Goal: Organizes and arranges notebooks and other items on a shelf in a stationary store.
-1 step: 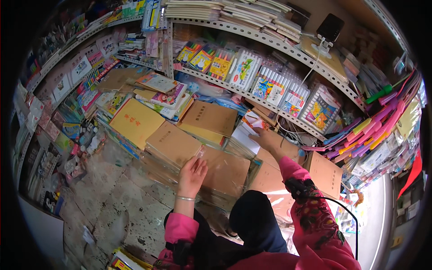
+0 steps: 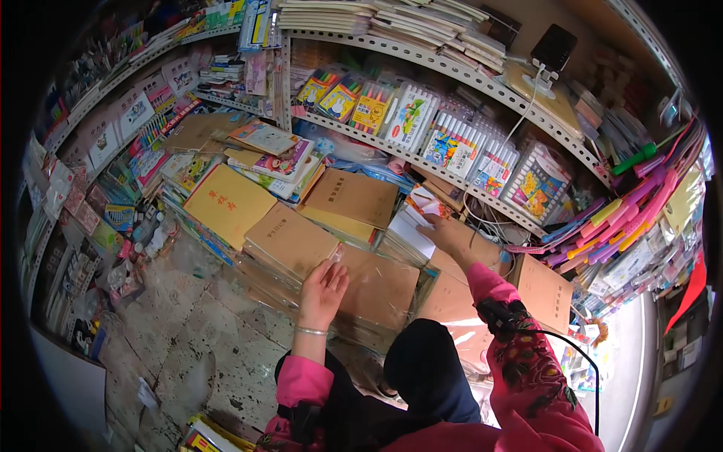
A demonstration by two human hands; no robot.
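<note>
My right hand [image 2: 446,235] reaches over the stacks, its fingers bent onto the right edge of a white booklet [image 2: 410,228] with a colourful picture at its top. Part of that grip is hidden under the hand. Palm partly upward, my left hand [image 2: 324,290] hovers by a stack of brown-covered notebooks [image 2: 292,241]; its fingers are loosely curled and apart. Close to those fingertips a bit of clear plastic [image 2: 337,256] catches the light. Right of the left hand lies a plastic-wrapped brown stack [image 2: 380,290].
A yellow-covered notebook [image 2: 228,203] and picture books [image 2: 279,162] lie further left. Marker sets [image 2: 452,151] line a perforated metal shelf [image 2: 422,157] behind. A white cable [image 2: 520,113] hangs down from it. Colourful long pouches [image 2: 625,215] hang at right. Stained floor [image 2: 203,331] shows at left.
</note>
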